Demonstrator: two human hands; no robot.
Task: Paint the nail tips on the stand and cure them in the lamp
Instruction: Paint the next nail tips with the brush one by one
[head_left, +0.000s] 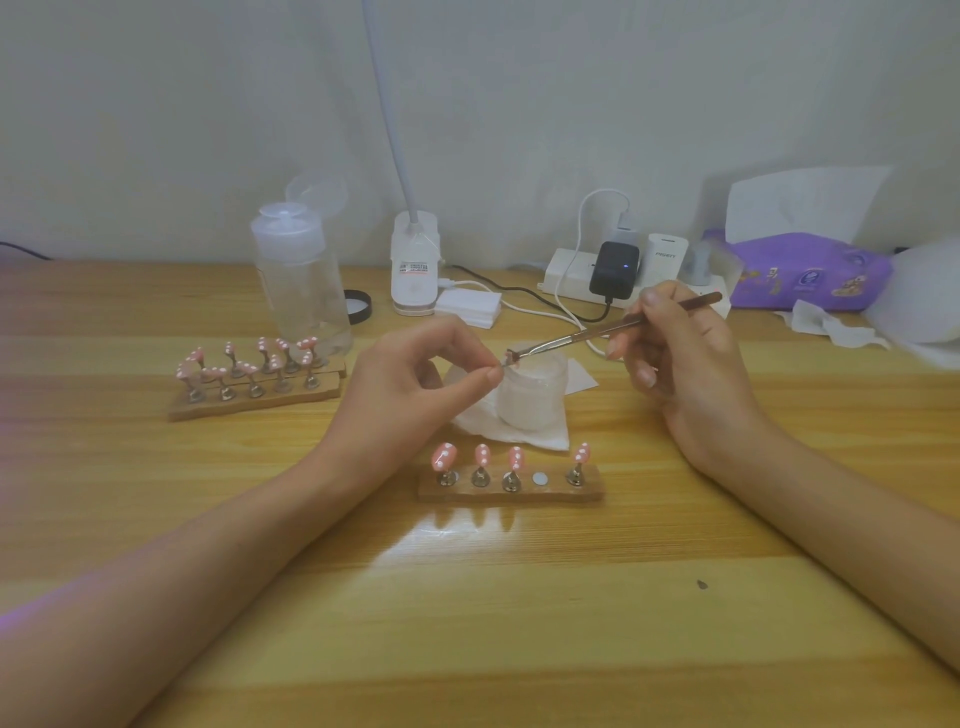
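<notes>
A wooden stand (511, 491) lies in front of me with pink, white-dotted nail tips (443, 457) on metal holders; one magnet spot on it is bare. My left hand (415, 384) pinches a small nail tip holder (506, 359) between thumb and forefinger above a white jar (530, 395). My right hand (680, 358) grips a thin brush (613, 328), and its tip touches the held nail tip. At the left sit two further stands (254, 400) full of pink dotted tips.
A clear bottle (301, 280) with a flip cap stands at the back left, with a black lid (360, 306) beside it. A desk lamp base (414, 270), cotton pads (470, 306), a power strip with chargers (613, 275), a purple tissue pack (810, 273) and crumpled tissue (831, 327) line the back.
</notes>
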